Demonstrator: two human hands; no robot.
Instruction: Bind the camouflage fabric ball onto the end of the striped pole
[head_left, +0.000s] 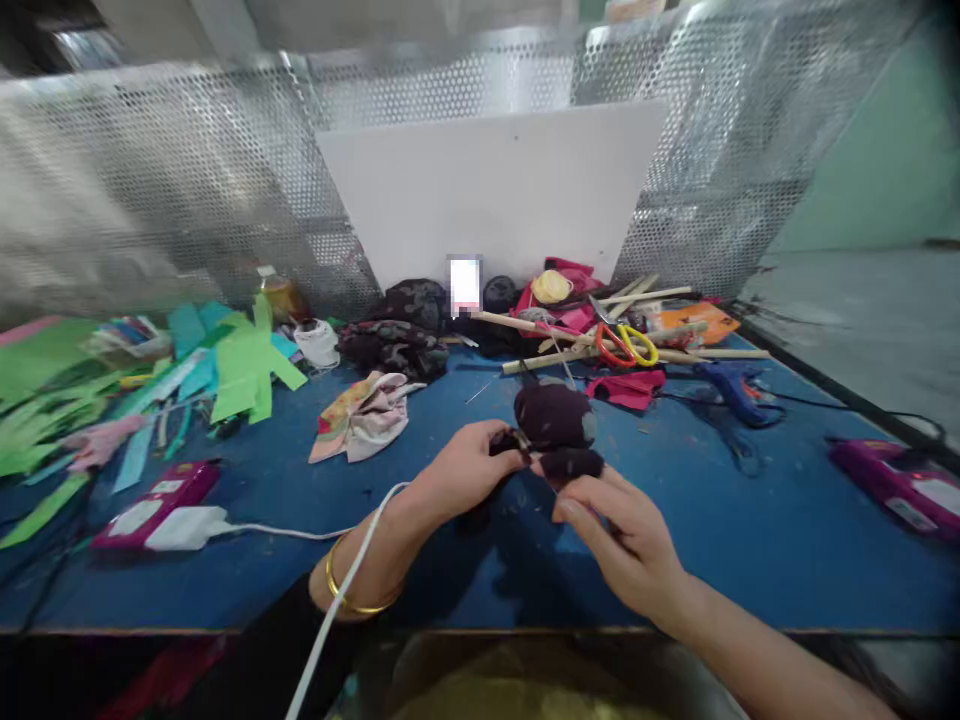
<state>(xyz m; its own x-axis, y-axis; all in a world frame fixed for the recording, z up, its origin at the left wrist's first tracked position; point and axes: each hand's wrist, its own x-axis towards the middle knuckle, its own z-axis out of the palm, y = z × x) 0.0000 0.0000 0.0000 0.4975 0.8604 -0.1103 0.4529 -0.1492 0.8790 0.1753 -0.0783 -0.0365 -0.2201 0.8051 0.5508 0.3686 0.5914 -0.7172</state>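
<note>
Centrally, above a blue table (712, 550), a dark cloth bundle (555, 415) is raised between two bare hands and serves as the centre of a clock whose twelve points away from the person. The left hand (469, 465), at eight o'clock, pinches the bundle's near edge between thumb and fingers; a gold bangle (360, 603) circles its wrist, and a white cable (300, 532) crosses the forearm. The right hand (626, 535), at five o'clock, touches the lower fold, thumb and forefinger narrowly spaced; whether they clasp anything cannot be told. A patterned scrap (371, 415) lies at nine o'clock, green strips (244, 370) farther out between nine and ten, and camouflage cloth (397, 345) at ten. Scissors (627, 342) with orange and yellow handles rest at one o'clock, a red fabric piece (628, 389) at two, and a blue glue gun (731, 390) near three.
</note>
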